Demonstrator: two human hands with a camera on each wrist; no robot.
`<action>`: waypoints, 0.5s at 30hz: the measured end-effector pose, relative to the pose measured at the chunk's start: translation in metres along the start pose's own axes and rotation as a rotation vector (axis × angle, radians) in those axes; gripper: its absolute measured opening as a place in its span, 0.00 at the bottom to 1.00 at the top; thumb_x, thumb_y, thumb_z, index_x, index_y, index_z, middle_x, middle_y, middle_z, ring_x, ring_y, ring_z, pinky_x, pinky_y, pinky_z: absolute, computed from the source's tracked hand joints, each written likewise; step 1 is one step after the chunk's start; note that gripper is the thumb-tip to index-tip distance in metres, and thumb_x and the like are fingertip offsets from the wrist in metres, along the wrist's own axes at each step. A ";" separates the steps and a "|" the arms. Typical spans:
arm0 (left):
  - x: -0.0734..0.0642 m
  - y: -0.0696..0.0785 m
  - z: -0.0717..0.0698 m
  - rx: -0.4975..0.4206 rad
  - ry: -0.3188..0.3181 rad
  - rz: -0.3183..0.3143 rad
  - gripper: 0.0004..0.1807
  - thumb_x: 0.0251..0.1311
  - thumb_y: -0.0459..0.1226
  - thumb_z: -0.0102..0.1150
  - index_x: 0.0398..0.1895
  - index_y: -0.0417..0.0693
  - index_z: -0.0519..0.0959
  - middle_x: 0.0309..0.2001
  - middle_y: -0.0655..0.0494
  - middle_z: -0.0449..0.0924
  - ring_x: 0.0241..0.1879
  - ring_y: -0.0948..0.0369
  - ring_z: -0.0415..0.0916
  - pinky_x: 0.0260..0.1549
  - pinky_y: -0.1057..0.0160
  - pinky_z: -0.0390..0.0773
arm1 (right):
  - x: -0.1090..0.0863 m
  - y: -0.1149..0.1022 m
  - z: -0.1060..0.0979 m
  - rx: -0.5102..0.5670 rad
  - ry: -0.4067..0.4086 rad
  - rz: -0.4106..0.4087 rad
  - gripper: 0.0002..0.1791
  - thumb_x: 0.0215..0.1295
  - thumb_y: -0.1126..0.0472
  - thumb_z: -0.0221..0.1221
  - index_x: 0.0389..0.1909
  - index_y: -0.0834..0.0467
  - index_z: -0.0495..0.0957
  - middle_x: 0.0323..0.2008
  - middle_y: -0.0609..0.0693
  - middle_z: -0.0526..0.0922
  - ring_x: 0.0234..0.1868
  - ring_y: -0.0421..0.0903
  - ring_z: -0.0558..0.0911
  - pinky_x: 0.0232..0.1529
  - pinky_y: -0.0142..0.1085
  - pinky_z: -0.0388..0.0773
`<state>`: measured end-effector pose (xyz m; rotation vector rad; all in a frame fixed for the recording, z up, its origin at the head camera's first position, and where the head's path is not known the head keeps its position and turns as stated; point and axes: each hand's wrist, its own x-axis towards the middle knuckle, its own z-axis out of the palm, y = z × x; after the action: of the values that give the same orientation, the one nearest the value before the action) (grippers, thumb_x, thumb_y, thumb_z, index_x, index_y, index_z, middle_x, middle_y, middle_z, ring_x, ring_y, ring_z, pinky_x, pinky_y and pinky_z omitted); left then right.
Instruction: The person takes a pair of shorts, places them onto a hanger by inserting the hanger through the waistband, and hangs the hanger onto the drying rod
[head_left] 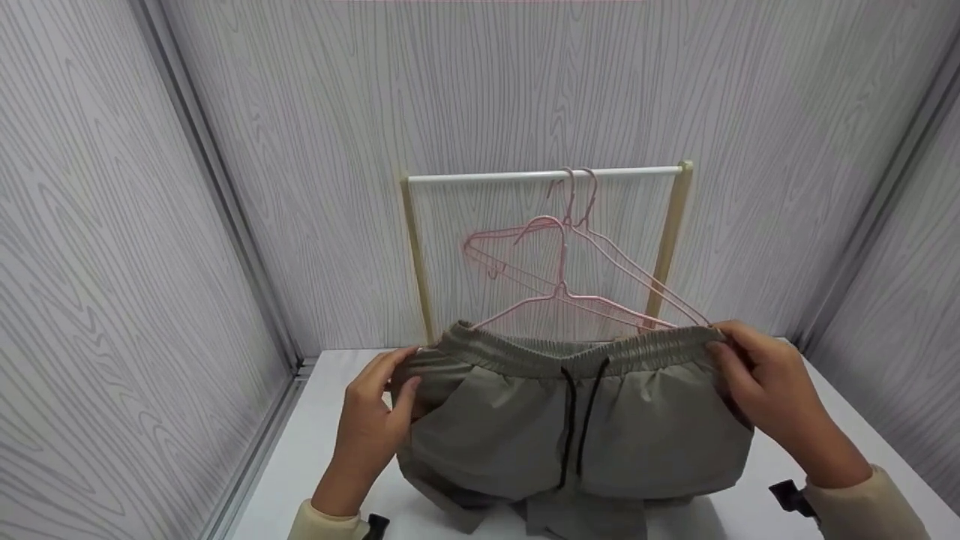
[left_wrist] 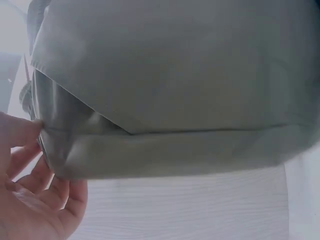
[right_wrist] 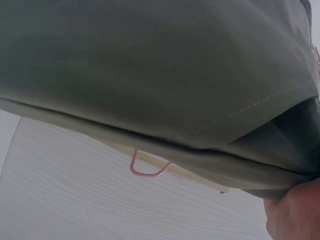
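Observation:
Grey-green shorts [head_left: 487, 435] with an elastic waistband and two dark drawstrings are spread between both hands, low over the table. My left hand [head_left: 375, 409] pinches their left side just below the waistband, thumb in front. At the opposite end, my right hand [head_left: 772, 382] grips the waistband corner between thumb and fingers. A pink wire hanger [head_left: 562, 259] rises out of the waist opening, its hook free of the rod; its lower part is hidden by the cloth. Side pocket openings show close up in both wrist views, beside the left hand [left_wrist: 40, 200] and right hand [right_wrist: 295, 212].
Behind the shorts stands a rack with a white rod [head_left: 480, 178] and wooden posts [head_left: 667, 232]. Two more pink hangers [head_left: 637, 262] hang from the rod. The white table [head_left: 300, 442] is enclosed by wood-grain panels [head_left: 300, 150].

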<state>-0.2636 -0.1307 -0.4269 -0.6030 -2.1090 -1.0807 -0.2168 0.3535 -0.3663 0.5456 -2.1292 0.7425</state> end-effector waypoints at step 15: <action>-0.020 -0.016 -0.010 0.028 0.055 -0.171 0.22 0.69 0.24 0.69 0.65 0.44 0.84 0.41 0.56 0.90 0.39 0.63 0.88 0.42 0.62 0.86 | 0.000 0.005 0.001 0.032 0.022 -0.007 0.11 0.72 0.77 0.63 0.45 0.60 0.88 0.26 0.42 0.74 0.22 0.33 0.67 0.23 0.27 0.63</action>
<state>-0.2574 -0.1502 -0.4459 -0.3804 -2.1549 -1.1458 -0.2199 0.3564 -0.3683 0.5595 -2.0968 0.7764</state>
